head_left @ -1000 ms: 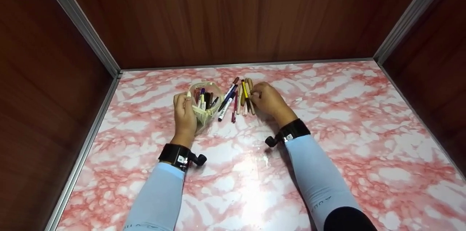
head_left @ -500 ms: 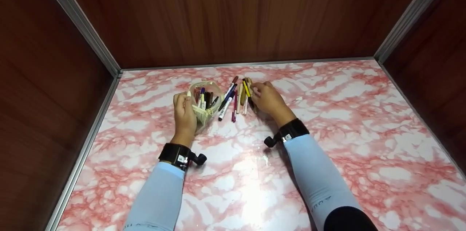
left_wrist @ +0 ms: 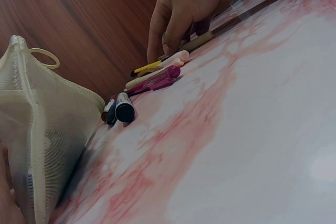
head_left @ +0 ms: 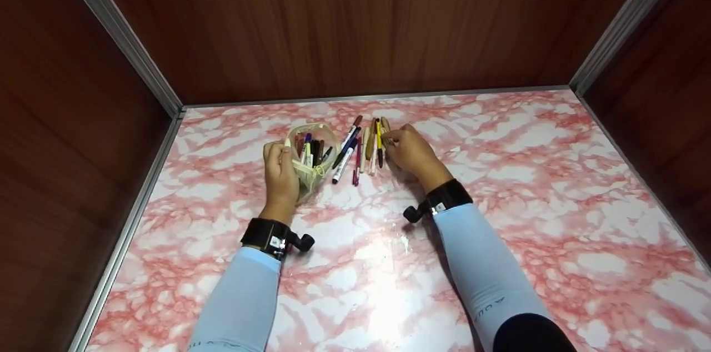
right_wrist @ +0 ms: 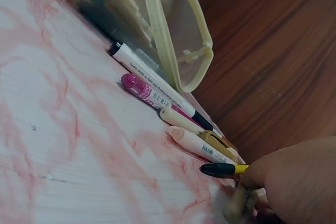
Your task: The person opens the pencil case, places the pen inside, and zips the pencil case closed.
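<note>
A: Head view: how does the yellow pen (head_left: 379, 134) lie?

B: Among loose pens (head_left: 357, 160), about midway between the left and right edges of the table (head_left: 400, 291) and nearer the far edge. Its long axis runs almost square to that edge, the longer black end toward the near edge.

A: And the hands?

B: The left hand (head_left: 281, 173) grips the mesh pouch (head_left: 307, 188), fingers curled at its left side. The right hand (head_left: 414, 152) has bent fingers, their tips at the yellow pen.

A: Left wrist view?

B: The right hand's fingers reach down to the pens; the yellow pen slants, a dark tip on the pouch side.

A: Right wrist view?

B: The black end projects from beside the right hand, pointing away from it. A beige pen (right_wrist: 235, 205) appears blurred under the hand; whether the fingers pinch either pen cannot be told.
</note>
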`<move>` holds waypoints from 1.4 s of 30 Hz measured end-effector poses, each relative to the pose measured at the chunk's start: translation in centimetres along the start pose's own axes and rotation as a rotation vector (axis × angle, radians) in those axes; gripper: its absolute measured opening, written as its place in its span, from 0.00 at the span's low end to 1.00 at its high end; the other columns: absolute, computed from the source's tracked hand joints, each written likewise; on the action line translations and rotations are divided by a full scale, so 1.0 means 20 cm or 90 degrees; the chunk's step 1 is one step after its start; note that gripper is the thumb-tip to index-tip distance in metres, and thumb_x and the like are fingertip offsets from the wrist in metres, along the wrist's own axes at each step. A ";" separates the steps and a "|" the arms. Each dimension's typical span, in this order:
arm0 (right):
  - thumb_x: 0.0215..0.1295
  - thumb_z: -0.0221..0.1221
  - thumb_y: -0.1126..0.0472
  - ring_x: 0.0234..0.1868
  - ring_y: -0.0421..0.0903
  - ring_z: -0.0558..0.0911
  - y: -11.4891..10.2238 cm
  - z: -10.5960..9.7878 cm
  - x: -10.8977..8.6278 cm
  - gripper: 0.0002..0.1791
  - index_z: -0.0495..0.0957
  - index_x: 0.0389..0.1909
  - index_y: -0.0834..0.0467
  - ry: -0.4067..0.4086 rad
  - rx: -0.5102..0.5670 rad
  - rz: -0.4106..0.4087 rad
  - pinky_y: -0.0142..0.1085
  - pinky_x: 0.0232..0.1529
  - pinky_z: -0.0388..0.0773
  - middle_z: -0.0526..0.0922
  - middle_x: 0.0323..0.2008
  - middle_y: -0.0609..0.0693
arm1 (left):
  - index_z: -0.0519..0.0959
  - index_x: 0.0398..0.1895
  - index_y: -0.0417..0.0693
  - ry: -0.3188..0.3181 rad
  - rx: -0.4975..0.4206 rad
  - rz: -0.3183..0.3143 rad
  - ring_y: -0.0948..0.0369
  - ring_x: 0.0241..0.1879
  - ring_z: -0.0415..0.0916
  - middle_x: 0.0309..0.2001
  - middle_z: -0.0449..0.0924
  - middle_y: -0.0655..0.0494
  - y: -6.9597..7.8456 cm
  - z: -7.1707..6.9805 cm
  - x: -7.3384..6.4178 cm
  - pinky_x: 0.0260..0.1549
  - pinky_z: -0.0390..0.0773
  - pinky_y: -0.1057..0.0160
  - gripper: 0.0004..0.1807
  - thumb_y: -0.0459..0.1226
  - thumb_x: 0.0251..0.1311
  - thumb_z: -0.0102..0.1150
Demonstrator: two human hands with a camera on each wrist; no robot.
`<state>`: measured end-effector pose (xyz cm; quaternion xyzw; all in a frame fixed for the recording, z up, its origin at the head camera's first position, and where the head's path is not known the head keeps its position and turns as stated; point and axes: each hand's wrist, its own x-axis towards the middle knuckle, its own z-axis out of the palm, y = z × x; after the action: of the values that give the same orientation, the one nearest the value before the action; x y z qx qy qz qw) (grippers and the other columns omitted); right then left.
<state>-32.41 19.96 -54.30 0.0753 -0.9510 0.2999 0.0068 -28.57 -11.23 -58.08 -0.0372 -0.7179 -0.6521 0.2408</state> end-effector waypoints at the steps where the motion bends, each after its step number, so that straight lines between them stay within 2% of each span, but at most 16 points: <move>1: 0.80 0.61 0.61 0.53 0.59 0.83 0.00 0.00 0.00 0.22 0.88 0.69 0.54 -0.001 -0.008 -0.003 0.54 0.61 0.83 0.81 0.59 0.64 | 0.75 0.39 0.44 -0.001 -0.001 -0.004 0.57 0.62 0.72 0.57 0.71 0.48 0.00 0.00 0.00 0.71 0.74 0.57 0.12 0.34 0.86 0.47; 6: 0.78 0.65 0.57 0.54 0.60 0.85 0.01 -0.02 0.01 0.19 0.88 0.64 0.59 0.012 -0.019 0.007 0.56 0.62 0.83 0.83 0.57 0.63 | 0.75 0.40 0.45 -0.005 0.003 -0.016 0.60 0.59 0.71 0.56 0.70 0.52 0.00 -0.01 0.00 0.67 0.76 0.58 0.11 0.35 0.87 0.46; 13: 0.71 0.64 0.60 0.53 0.63 0.84 0.02 -0.05 0.00 0.19 0.82 0.60 0.59 0.036 -0.026 0.055 0.58 0.61 0.82 0.83 0.54 0.64 | 0.75 0.37 0.41 0.010 -0.012 0.022 0.59 0.57 0.71 0.52 0.71 0.50 -0.01 0.00 0.01 0.68 0.71 0.61 0.12 0.33 0.84 0.48; 20: 0.84 0.58 0.56 0.62 0.68 0.86 0.04 -0.05 0.00 0.16 0.80 0.62 0.60 0.047 -0.017 0.085 0.62 0.67 0.81 0.86 0.59 0.69 | 0.76 0.39 0.38 0.008 0.003 0.011 0.59 0.57 0.71 0.54 0.71 0.47 -0.01 0.00 0.01 0.66 0.73 0.61 0.12 0.33 0.85 0.49; 23: 0.86 0.56 0.58 0.63 0.68 0.86 0.04 -0.05 0.00 0.14 0.81 0.63 0.58 0.040 -0.023 0.098 0.62 0.66 0.82 0.86 0.60 0.68 | 0.76 0.41 0.38 -0.001 0.013 0.001 0.58 0.58 0.71 0.56 0.71 0.47 0.00 0.00 0.00 0.67 0.74 0.60 0.12 0.34 0.86 0.48; 26: 0.82 0.56 0.63 0.60 0.66 0.86 0.04 -0.05 0.00 0.15 0.81 0.64 0.56 0.023 -0.040 0.103 0.61 0.63 0.83 0.85 0.59 0.66 | 0.77 0.42 0.39 -0.007 0.021 -0.006 0.57 0.60 0.71 0.57 0.71 0.47 0.01 -0.01 0.00 0.68 0.74 0.59 0.12 0.35 0.87 0.47; 30: 0.74 0.55 0.70 0.56 0.65 0.85 0.03 -0.06 0.00 0.22 0.80 0.65 0.55 -0.003 -0.065 0.107 0.59 0.60 0.84 0.82 0.59 0.65 | 0.77 0.44 0.39 -0.011 0.022 -0.012 0.57 0.61 0.72 0.59 0.71 0.46 0.01 -0.01 0.00 0.70 0.75 0.57 0.12 0.36 0.87 0.46; 36: 0.81 0.52 0.64 0.56 0.66 0.86 0.03 -0.06 -0.01 0.20 0.82 0.66 0.58 -0.003 -0.074 0.104 0.58 0.63 0.84 0.77 0.61 0.67 | 0.77 0.45 0.38 -0.010 0.025 -0.017 0.55 0.64 0.73 0.62 0.72 0.45 0.01 -0.01 0.00 0.72 0.74 0.55 0.12 0.36 0.87 0.47; 42: 0.78 0.54 0.62 0.59 0.68 0.85 0.04 -0.08 -0.02 0.15 0.82 0.56 0.64 0.020 -0.076 0.098 0.60 0.63 0.83 0.82 0.58 0.70 | 0.77 0.44 0.39 -0.009 0.027 -0.007 0.56 0.62 0.72 0.59 0.72 0.45 0.01 -0.01 -0.01 0.71 0.72 0.56 0.11 0.35 0.86 0.47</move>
<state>-32.14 21.49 -53.52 -0.0036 -0.9700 0.2432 0.0034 -28.36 -11.38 -58.03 -0.0330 -0.7333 -0.6380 0.2328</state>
